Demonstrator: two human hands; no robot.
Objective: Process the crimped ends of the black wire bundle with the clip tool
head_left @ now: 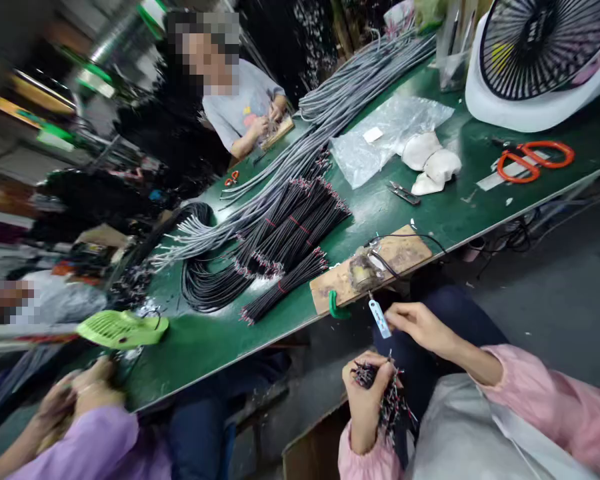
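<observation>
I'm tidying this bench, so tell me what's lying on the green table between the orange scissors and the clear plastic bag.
In the head view, white cup-shaped pieces lie between the orange scissors and the clear plastic bag, partly on the bag's edge.

A long green bench [205,340] runs diagonally through a dim, cluttered workshop. Grey floor [555,300] lies beside it. Blurred shelving [45,100] with green accents fills the far left.
</observation>
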